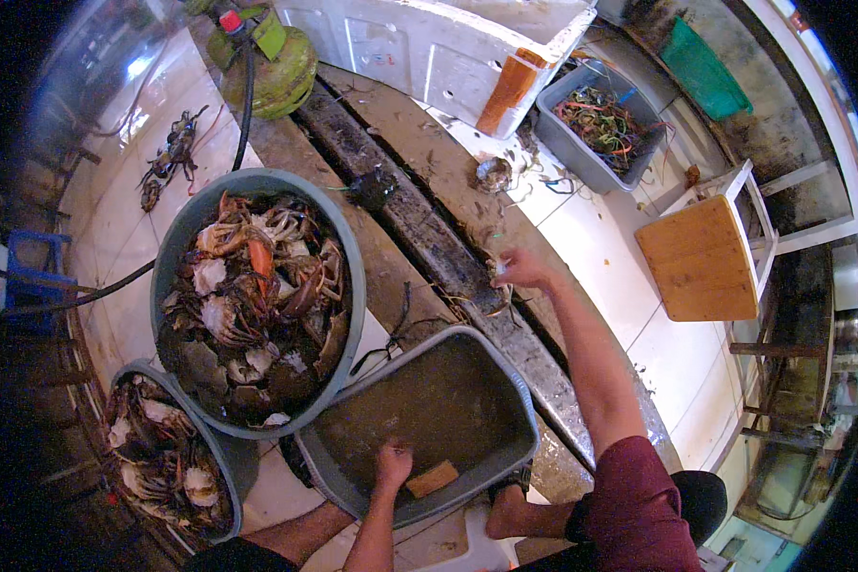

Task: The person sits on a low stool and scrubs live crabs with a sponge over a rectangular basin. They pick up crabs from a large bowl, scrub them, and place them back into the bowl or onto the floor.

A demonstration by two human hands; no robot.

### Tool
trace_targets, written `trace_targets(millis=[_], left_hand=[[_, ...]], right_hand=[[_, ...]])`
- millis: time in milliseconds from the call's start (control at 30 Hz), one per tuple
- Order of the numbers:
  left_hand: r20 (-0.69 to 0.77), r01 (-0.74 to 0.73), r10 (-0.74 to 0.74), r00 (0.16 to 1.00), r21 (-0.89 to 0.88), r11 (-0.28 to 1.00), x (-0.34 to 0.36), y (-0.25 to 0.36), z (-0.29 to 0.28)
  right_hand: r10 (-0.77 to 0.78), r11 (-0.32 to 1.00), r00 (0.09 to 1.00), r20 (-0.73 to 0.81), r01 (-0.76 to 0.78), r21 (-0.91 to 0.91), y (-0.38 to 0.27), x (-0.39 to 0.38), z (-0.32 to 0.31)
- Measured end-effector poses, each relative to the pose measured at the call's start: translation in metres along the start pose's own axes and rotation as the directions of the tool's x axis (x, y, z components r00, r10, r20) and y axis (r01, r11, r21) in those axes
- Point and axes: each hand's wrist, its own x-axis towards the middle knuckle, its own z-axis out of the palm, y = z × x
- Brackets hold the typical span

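Note:
My left hand [394, 463] is closed over the near part of a grey rectangular tub [520, 386] of murky brown water. Its fingers curl in, and whatever they may hold is hidden. A tan rectangular block [432, 479] lies in the tub beside that hand. Stretched out past the tub, my right hand [524, 270] is above the dark drain channel [410, 214] with its fingers pinched together. Something small and pale shows at the fingertips, too small to name. Left of the tub, a round grey basin [355, 286] is heaped with crabs [257, 276], some with orange claws.
A second tub of crabs [162, 448] stands at the lower left. Behind are a green gas cylinder [276, 71] with a black hose, a white foam box [419, 52] and a grey bin [591, 157] of tangled cords. A wooden-seated stool [698, 259] stands at right.

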Motion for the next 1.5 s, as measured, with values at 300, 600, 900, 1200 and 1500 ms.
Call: trace_targets(millis=[300,600,900,1200,1500], left_hand=[[-0.076,0.088,-0.111,0.991,-0.258,0.962,0.004,-0.022,-0.004],[-0.075,0.319,-0.389,0.918,-0.444,0.837,0.022,-0.053,0.001],[0.150,0.591,-0.575,0.804,-0.301,0.748,0.020,-0.092,0.001],[0.073,0.586,-0.587,0.807,-0.231,0.777,0.003,-0.143,0.017],[0.068,0.546,-0.545,0.836,-0.212,0.811,-0.001,-0.158,0.030]], right_hand=[[-0.520,0.824,0.761,0.388,0.566,-0.006,-0.140,-0.167,-0.007],[-0.184,0.795,0.758,0.626,0.489,-0.358,-0.139,-0.195,0.123],[0.105,0.951,0.832,-0.545,0.077,0.301,0.010,0.078,-0.042],[-0.049,0.971,0.798,-0.601,-0.104,-0.216,-0.011,0.195,-0.085],[-0.219,0.968,0.813,-0.539,0.111,-0.225,-0.087,0.178,-0.072]])
